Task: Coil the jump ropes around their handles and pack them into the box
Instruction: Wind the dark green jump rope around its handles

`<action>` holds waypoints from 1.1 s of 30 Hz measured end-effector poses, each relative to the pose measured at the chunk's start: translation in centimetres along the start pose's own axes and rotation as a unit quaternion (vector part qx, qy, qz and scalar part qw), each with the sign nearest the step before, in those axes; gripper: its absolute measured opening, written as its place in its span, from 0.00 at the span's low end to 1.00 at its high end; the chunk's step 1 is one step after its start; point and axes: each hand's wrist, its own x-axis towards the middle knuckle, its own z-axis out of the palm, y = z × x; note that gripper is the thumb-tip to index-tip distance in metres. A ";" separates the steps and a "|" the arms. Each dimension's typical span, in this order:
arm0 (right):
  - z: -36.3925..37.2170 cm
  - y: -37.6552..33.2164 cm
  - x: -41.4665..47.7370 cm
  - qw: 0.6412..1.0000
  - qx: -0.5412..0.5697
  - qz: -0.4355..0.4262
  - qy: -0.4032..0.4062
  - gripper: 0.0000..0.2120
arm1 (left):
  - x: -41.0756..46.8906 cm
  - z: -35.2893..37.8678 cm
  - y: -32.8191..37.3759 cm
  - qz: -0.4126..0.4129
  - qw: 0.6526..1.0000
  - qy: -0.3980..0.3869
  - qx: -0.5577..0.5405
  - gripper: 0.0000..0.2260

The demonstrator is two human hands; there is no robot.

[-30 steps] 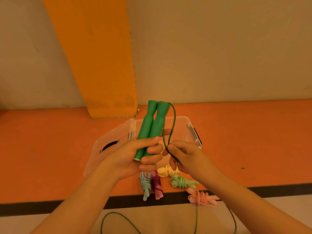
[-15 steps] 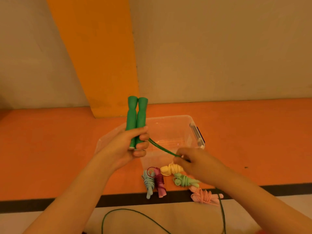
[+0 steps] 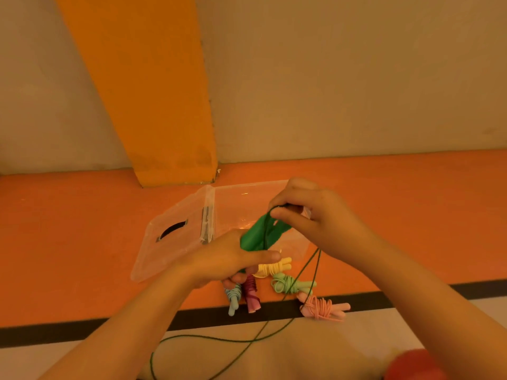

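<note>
The left hand (image 3: 227, 260) grips the near ends of the two green handles (image 3: 258, 237), held side by side as one bundle. Its thumb lies straight across their front and its fingers are curled underneath, which gives the cord a firm core to wind on. The bundle tilts up and to the right, toward the right hand (image 3: 312, 212). That hand pinches the green cord (image 3: 303, 271) between thumb and forefinger at the far tips of the handles, probably laying a turn there. From the pinch the cord drops in two strands and trails in a long slack loop across the pale floor nearest the camera, so most of this rope looks unwound.

The clear box (image 3: 241, 198) sits open on the orange surface just behind the hands, with its lid (image 3: 170, 250) folded out to the left. The hands cover much of the inside, so I cannot tell whether anything is packed yet. Five finished bundles lie on the near side of the box (none inside it): yellow (image 3: 274, 268), pale green (image 3: 288, 283), pink (image 3: 321, 308), blue (image 3: 234, 297) and maroon (image 3: 251, 292). The hanging strands pass over the pale green and pink ones and could snag or drag them as the cord is drawn up. An orange pillar (image 3: 153, 105) stands against the far wall, well clear of the work.
</note>
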 end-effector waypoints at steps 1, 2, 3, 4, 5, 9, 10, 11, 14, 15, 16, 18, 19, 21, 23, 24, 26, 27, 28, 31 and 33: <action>0.0 0.1 0.1 1.000 -0.004 0.003 -0.001 0.12 | -0.1 0.3 0.1 -0.004 1.000 -0.012 0.016 0.16; 0.0 0.3 0.1 1.000 -0.005 0.010 -0.002 0.12 | -0.2 0.6 0.1 -0.008 0.999 -0.028 0.025 0.15; 0.0 0.4 0.2 1.000 0.001 0.020 -0.002 0.10 | -0.5 0.7 0.2 -0.016 0.998 -0.047 0.026 0.14; -0.1 0.4 0.2 0.999 0.015 0.033 -0.003 0.08 | -0.7 0.8 0.2 -0.024 0.997 -0.070 0.019 0.12; -0.1 0.5 0.2 0.998 0.034 0.053 -0.006 0.05 | -0.9 0.8 0.3 -0.032 0.995 -0.090 0.007 0.11; -0.4 0.4 0.1 0.978 0.159 0.135 -0.032 0.03 | -1.3 0.3 -0.2 -0.031 0.986 -0.150 -0.058 0.16; -0.5 0.5 0.1 0.966 0.209 0.152 -0.027 0.04 | -1.4 0.1 -0.3 -0.027 0.983 -0.162 -0.084 0.15; -0.7 0.5 0.1 0.950 0.260 0.170 -0.019 0.04 | -1.4 -0.1 -0.4 -0.022 0.978 -0.173 -0.111 0.14; -1.1 0.9 -0.1 0.928 0.322 0.188 -0.003 0.08 | -1.6 -1.1 -0.6 -0.004 0.962 -0.199 -0.186 0.17; -1.0 1.1 -0.2 0.927 0.323 0.190 -0.002 0.09 | -1.6 -1.3 -0.6 0.007 0.955 -0.207 -0.212 0.19; -0.9 1.2 -0.3 0.925 0.328 0.193 0.001 0.11 | -1.7 -1.6 -0.6 0.018 0.947 -0.216 -0.235 0.20; -0.4 1.6 -0.5 0.915 0.354 0.192 0.011 0.14 | -1.8 -1.8 -0.5 0.040 0.930 -0.242 -0.273 0.20; -0.2 1.6 -0.5 0.912 0.366 0.186 0.018 0.15 | -1.8 -1.9 -0.4 0.051 0.921 -0.256 -0.290 0.18; 0.3 1.7 -0.5 0.910 0.375 0.173 0.038 0.15 | -1.9 -2.0 -0.4 0.073 0.900 -0.280 -0.326 0.15; 0.6 1.6 -0.5 0.915 0.360 0.176 0.052 0.16 | -1.9 -2.3 -0.4 0.092 0.880 -0.296 -0.360 0.13; 0.8 1.5 -0.5 0.920 0.345 0.181 0.056 0.17 | -1.9 -2.4 -0.4 0.101 0.873 -0.298 -0.372 0.13; 1.1 1.4 -0.4 0.926 0.319 0.194 0.057 0.19 | -1.8 -2.6 -0.3 0.111 0.865 -0.297 -0.388 0.13; 1.2 1.3 -0.3 0.925 0.318 0.202 0.056 0.20 | -1.7 -2.5 -0.3 0.113 0.862 -0.298 -0.394 0.13; 1.2 1.3 -0.3 0.923 0.317 0.210 0.055 0.20 | -1.7 -2.4 -0.3 0.115 0.858 -0.301 -0.400 0.13; 1.6 1.5 -0.5 0.942 0.250 0.223 0.015 0.20 | -1.6 -2.3 -0.4 0.131 0.847 -0.305 -0.416 0.13; 2.2 1.3 -0.8 0.951 0.203 0.230 -0.031 0.19 | -1.8 -2.7 -0.2 0.147 0.856 -0.275 -0.413 0.14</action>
